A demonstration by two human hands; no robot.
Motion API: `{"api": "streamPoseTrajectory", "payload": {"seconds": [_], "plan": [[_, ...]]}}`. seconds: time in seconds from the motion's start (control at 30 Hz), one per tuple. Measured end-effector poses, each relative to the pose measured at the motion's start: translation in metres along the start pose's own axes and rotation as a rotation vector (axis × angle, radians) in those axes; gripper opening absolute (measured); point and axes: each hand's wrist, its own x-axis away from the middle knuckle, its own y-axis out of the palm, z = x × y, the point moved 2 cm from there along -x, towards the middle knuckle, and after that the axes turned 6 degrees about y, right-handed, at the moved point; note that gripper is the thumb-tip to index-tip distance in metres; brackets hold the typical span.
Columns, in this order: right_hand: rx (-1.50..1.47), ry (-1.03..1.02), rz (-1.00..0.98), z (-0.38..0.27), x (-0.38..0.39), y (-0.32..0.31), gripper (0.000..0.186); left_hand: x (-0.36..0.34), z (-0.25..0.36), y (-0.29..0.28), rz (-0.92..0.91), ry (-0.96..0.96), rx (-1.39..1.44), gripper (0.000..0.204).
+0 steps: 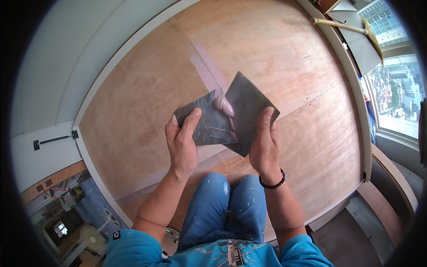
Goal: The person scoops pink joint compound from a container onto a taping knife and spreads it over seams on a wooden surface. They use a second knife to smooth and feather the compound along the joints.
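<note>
My left hand (182, 147) grips a dark square flat plate (202, 124), thumb on top near its upper-left corner. My right hand (266, 147), with a beaded bracelet at the wrist, grips a second, larger dark plate (244, 100), thumb along its right edge. The two plates meet or overlap near the middle. A glossy lump of pale pink paste (224, 106) sits where they meet, with thinner pink smears on the left plate. Both are held above a plywood board (133, 98), which carries a long pale pink streak (202, 64) beyond the plates.
My paint-spotted jeans (207, 200) rest over the board's near part. A white frame (111, 62) edges the board. A long wooden-handled tool (338, 24) lies at upper right, beside a window (391, 93). Curved boards (398, 178) stand at right; a machine with white wheels (91, 236) sits lower left.
</note>
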Motion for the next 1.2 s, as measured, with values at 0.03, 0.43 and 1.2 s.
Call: {"api": "streamPoseTrajectory", "payload": {"seconds": [0.03, 0.43, 1.2], "plan": [[0.103, 0.007, -0.023, -0.001, 0.007, 0.0, 0.051, -0.002, 0.001, 0.001, 0.017, -0.007, 0.027, 0.012], [-0.417, 0.198, -0.384, 0.02, 0.015, -0.009, 0.085, -0.022, 0.016, 0.014, -0.106, -0.074, 0.576, 0.031], [-0.651, -0.031, -0.134, 0.012, -0.029, 0.038, 0.066, 0.028, -0.044, -0.007, -0.245, 0.146, 0.233, 0.037]]}}
